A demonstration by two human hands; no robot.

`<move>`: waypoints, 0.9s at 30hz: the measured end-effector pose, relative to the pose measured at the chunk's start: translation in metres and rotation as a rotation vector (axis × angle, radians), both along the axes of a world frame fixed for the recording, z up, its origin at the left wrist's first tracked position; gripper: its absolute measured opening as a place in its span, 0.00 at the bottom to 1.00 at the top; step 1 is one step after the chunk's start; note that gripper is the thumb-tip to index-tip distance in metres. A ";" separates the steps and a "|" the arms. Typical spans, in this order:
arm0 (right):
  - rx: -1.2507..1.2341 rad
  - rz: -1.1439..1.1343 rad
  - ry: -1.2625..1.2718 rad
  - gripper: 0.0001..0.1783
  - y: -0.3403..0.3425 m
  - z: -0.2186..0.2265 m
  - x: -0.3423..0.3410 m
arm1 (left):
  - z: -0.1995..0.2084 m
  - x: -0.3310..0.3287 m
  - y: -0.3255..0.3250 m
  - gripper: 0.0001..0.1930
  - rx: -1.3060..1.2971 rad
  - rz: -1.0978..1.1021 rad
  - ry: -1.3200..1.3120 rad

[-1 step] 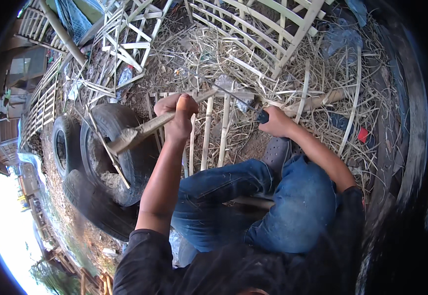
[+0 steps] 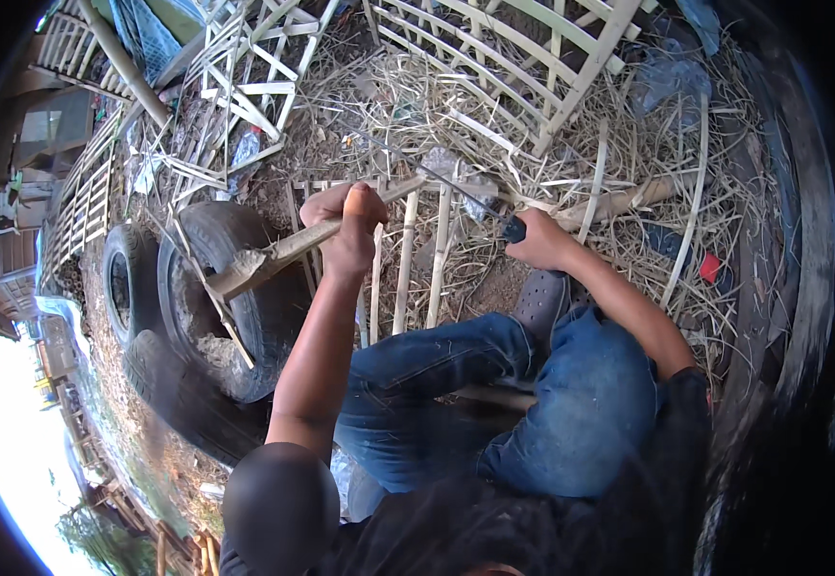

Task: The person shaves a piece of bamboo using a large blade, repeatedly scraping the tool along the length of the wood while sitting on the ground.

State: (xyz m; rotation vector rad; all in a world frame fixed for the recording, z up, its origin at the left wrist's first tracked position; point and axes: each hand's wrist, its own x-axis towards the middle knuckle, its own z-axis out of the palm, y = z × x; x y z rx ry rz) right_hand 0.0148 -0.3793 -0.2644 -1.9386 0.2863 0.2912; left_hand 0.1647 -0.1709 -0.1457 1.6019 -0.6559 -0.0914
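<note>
My left hand (image 2: 345,226) is closed around a split bamboo pole (image 2: 288,252). Its thick end rests over the tyres, and its thin end points up and right toward the blade. In my right hand (image 2: 540,238) is the dark handle of a long, thin-bladed knife (image 2: 451,184). The blade slants up and to the left, passing close by the pole's thin end; whether they touch I cannot tell. Beneath the pole, upright bamboo slats (image 2: 405,264) stand side by side below a crosspiece.
Old tyres (image 2: 216,240) lie to the left. Slatted bamboo frames (image 2: 523,58) and a lattice (image 2: 250,96) lie at the far side. Bamboo shavings (image 2: 494,254) litter the ground. A bamboo pole (image 2: 629,199) and a red scrap (image 2: 709,266) are at right, past my bent knees (image 2: 581,403).
Both hands, the pole and the knife keep almost the same places. A blurred dark round shape now covers my left sleeve near the lower edge.
</note>
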 end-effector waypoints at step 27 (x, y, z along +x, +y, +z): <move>-0.078 0.024 0.077 0.09 0.002 0.000 0.045 | -0.007 0.004 -0.026 0.25 -0.303 -0.100 -0.015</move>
